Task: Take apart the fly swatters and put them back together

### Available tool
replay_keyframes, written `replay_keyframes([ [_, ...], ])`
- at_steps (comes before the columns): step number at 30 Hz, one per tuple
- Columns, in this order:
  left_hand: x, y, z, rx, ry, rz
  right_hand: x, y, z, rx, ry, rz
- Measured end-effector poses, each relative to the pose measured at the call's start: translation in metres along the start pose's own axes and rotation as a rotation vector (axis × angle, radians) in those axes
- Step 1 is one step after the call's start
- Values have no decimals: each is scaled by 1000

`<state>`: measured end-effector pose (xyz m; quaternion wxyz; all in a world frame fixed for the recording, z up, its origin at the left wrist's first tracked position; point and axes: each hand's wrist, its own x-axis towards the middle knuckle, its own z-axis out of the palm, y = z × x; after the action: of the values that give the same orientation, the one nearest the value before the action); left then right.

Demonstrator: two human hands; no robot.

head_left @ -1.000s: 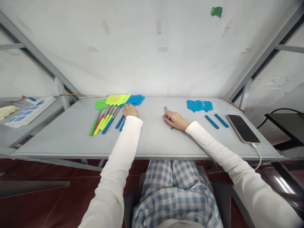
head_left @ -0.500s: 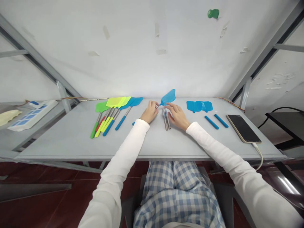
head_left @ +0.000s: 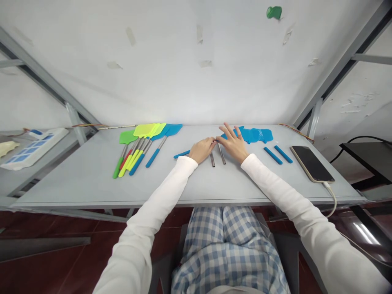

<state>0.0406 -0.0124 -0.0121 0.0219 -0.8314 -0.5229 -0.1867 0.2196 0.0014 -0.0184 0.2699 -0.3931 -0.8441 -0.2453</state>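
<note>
My left hand (head_left: 202, 149) is closed around the metal shaft of a blue fly swatter, whose blue handle (head_left: 181, 154) sticks out to its left. Thumb and index finger of my right hand (head_left: 234, 145) pinch the swatter's neck, while the other fingers are spread upward. The swatter's blue head (head_left: 240, 132) is partly hidden behind my right hand. Below the hands, two loose metal tubes, a left tube (head_left: 212, 159) and a right tube (head_left: 222, 155), lie on the table; their upper ends are covered.
Several finished-looking swatters (head_left: 139, 151) in green, yellow and blue lie fanned at left. Loose blue swatter heads (head_left: 265, 135) and two blue handles (head_left: 283, 154) lie at right, beside a plugged-in phone (head_left: 312, 164). A wall (head_left: 171, 81) bounds the table's back.
The swatter has turned from pointing up and away to lying nearly sideways, its head now to the right by the loose heads. My hands have come together, and the two tubes have spread apart.
</note>
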Motion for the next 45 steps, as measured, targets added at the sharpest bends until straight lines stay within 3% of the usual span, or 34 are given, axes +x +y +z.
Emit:
replay_keyframes([
  [3, -1, 8, -6, 80, -50, -45, 0, 7, 1, -49, -6, 7],
  [9, -2, 21, -15, 133, -22, -77, -1, 25, 1, -114, 56, -63],
  [15, -3, 28, -19, -1, -22, -130, -2, 25, -2, -189, 181, -73],
  [17, -5, 35, -24, -211, -9, -161, -3, 28, -5, -196, 229, -85],
  [19, -8, 44, -33, -599, -38, -213, -4, 34, -9, -188, 299, -81],
  [22, -14, 60, -51, -1321, -259, -283, -1, 39, -16, -168, 391, -15],
  [24, -16, 69, -63, -1680, -437, -314, 2, 38, -21, -141, 387, 52],
  [26, -16, 76, -75, -1908, -528, -357, 5, 32, -25, -95, 323, 111],
  [29, -10, 82, -87, -2084, -560, -433, 9, 20, -31, -31, 210, 205],
  [32, -2, 86, -86, -2104, -624, -481, 10, 13, -35, -5, 141, 280],
  [35, -1, 90, -76, -2037, -643, -475, 3, 12, -41, -1, 95, 267],
  [39, -9, 88, -62, -1912, -653, -416, -12, 11, -64, -8, -2, 112],
  [45, -14, 80, -61, -1713, -734, -492, -3, 15, -112, 27, -159, -149],
])
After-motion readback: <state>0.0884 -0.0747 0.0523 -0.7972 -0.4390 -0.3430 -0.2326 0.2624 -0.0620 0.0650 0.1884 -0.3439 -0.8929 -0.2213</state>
